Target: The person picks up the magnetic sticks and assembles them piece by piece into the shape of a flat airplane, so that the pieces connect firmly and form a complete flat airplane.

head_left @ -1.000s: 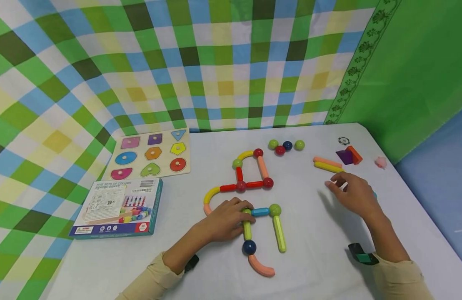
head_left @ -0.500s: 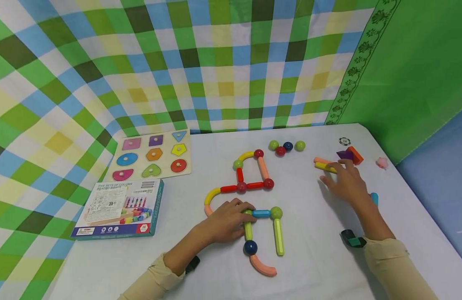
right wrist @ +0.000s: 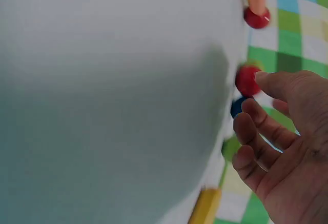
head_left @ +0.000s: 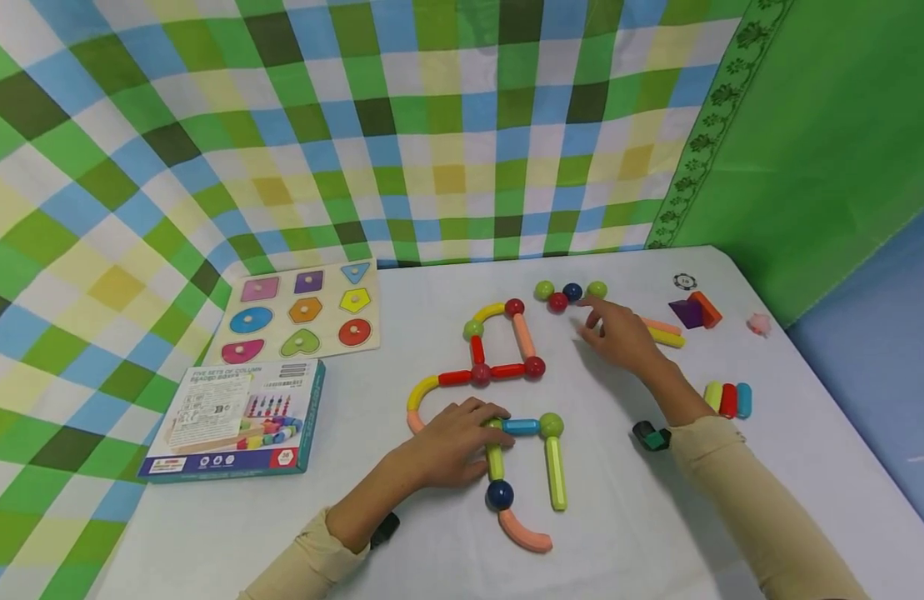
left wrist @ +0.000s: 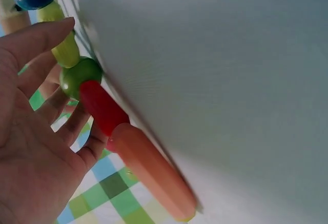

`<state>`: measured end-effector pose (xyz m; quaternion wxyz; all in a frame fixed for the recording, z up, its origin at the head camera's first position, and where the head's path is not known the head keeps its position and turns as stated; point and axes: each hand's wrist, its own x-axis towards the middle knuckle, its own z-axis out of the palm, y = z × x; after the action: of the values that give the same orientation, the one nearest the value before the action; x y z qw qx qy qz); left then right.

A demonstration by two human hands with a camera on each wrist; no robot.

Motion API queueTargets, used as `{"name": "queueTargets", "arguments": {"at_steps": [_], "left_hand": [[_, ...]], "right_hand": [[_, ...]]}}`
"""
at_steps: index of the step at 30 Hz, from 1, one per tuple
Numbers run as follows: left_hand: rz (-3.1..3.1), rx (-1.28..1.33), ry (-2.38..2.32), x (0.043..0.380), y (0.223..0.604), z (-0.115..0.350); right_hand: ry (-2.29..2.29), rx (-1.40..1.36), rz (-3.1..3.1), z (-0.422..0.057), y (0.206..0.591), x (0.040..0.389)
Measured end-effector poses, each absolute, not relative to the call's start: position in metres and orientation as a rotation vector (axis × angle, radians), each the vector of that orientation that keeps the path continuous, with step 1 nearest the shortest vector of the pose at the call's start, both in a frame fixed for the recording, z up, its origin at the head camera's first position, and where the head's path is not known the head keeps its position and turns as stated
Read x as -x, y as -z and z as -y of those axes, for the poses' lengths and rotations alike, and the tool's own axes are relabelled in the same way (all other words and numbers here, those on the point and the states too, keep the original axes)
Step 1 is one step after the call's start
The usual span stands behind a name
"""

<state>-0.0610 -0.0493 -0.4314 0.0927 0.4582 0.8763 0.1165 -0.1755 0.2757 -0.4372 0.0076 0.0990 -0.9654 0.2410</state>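
Note:
My left hand (head_left: 454,442) holds the joint of a stick figure laid on the table, its fingers bent over a green ball (left wrist: 82,76) and its thumb by a light green stick (head_left: 495,462). A dark blue ball (head_left: 499,495) and a curved peach stick (head_left: 525,533) follow below. A blue stick (head_left: 521,427) leads right to another green ball (head_left: 551,425). My right hand (head_left: 619,337), holding nothing, hovers with loosely bent fingers beside a loose red ball (head_left: 557,302), a dark blue ball (head_left: 572,292) and two green balls (head_left: 544,290).
Yellow and peach sticks (head_left: 666,337) lie right of the right hand. Short green, red and blue sticks (head_left: 728,401) lie nearer. Purple and orange blocks (head_left: 706,310) sit at the back right. A shape puzzle board (head_left: 330,343) and a box (head_left: 232,421) occupy the left.
My right hand has moved from the right side, past the yellow and peach sticks, leftward to the loose balls. The short sticks are uncovered now. My left hand has stayed in place.

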Motion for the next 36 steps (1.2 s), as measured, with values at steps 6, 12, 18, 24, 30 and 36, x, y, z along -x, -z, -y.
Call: {"name": "queueTargets", "arguments": {"at_steps": [6, 12, 18, 24, 30, 36], "left_hand": [[-2.558, -1.431, -0.385, 0.051, 0.421, 0.047], [-2.426, -1.607, -0.371, 0.032, 0.422, 0.032], [-2.347, -1.66, -0.254, 0.023, 0.425, 0.024], [-2.364, -1.675, -0.242, 0.021, 0.425, 0.021], [-2.343, -1.671, -0.311, 0.022, 0.427, 0.022], [-2.349, -1.648, -0.416, 0.025, 0.429, 0.022]], "right_hand": [[-0.683, -0.243, 3.088, -0.25, 0.445, 0.2], [-0.539, -0.228, 3.115, -0.246, 0.451, 0.209], [-0.554, -0.224, 3.13, -0.248, 0.45, 0.2], [-0.83, -0.375, 3.002, -0.25, 0.433, 0.153], [-1.259, -0.781, 3.022, -0.249, 0.415, 0.092], [-1.558, -1.219, 3.124, -0.238, 0.408, 0.055]]}}
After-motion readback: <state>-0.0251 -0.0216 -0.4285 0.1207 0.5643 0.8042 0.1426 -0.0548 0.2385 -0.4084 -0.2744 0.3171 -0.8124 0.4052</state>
